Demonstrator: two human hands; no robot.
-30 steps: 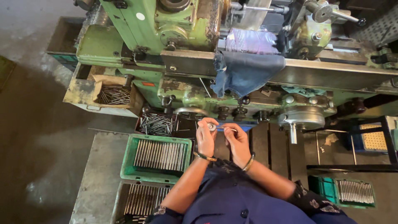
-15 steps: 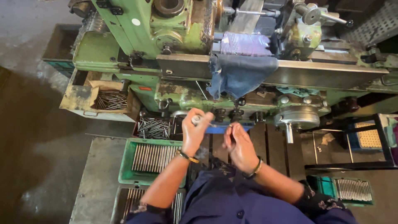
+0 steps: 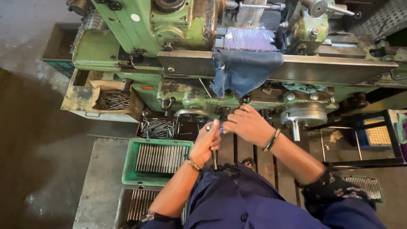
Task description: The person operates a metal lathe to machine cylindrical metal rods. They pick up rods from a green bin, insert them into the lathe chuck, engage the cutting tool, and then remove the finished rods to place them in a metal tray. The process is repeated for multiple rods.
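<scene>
My left hand [image 3: 206, 143] is closed around a thin metal rod [image 3: 215, 159] that sticks down below the fist. My right hand [image 3: 246, 124] sits just to its right, fingers curled at the rod's upper end, where a small blue piece shows between the hands. Both hands hover in front of the green lathe [image 3: 178, 34], beside its round handwheel [image 3: 190, 113]. Each wrist wears a bangle. Directly left of my left arm is a green crate [image 3: 131, 178] filled with similar metal rods.
A dark blue cloth [image 3: 243, 72] hangs over the lathe carriage. A cardboard box of rods [image 3: 112, 99] and a loose pile of rods [image 3: 157, 127] lie under the machine. Another rod tray [image 3: 135, 203] sits lower left. A metal stand [image 3: 394, 140] is at right.
My left hand turned from holding the rod level at the fingertips to gripping it upright in a fist. The right hand shifted up and right. The camera tilted closer to the lathe.
</scene>
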